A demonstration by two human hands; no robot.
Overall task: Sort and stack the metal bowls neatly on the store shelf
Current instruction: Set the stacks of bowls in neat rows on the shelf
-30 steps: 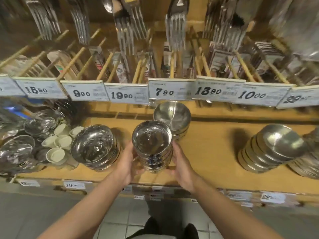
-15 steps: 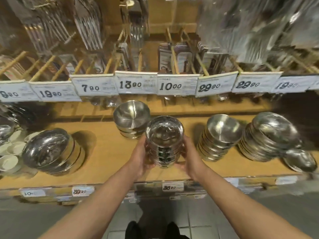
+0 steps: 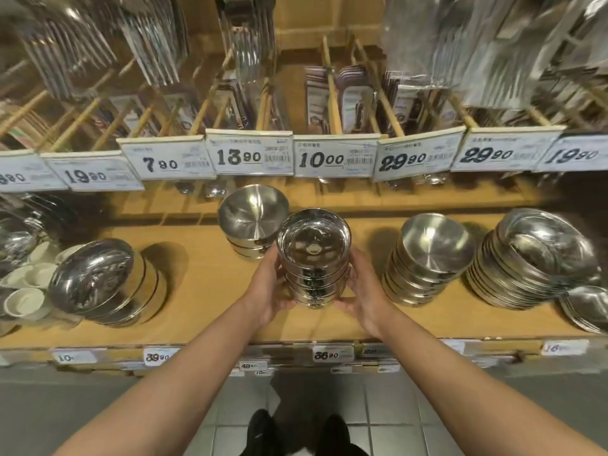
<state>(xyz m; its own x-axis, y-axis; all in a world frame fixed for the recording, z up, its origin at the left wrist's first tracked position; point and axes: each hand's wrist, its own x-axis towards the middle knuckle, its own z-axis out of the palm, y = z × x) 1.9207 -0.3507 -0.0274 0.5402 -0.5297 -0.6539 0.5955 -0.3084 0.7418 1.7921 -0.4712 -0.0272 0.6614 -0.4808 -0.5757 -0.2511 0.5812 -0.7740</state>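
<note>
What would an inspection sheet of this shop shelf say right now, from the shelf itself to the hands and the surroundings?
Surface: wooden shelf, bare wood between the stacks.
Job's things: held stack of shiny bowls, upright; brushed bowl stack right behind it; leaning stack and wider stack to the right; tilted stack to the left.
Clutter: small white cups at the left edge.
Grips: left hand and right hand hold the stack from either side.
Cables: nothing seen.
Surroundings: price tags above, hanging packaged cutlery, tiled floor below.
</note>
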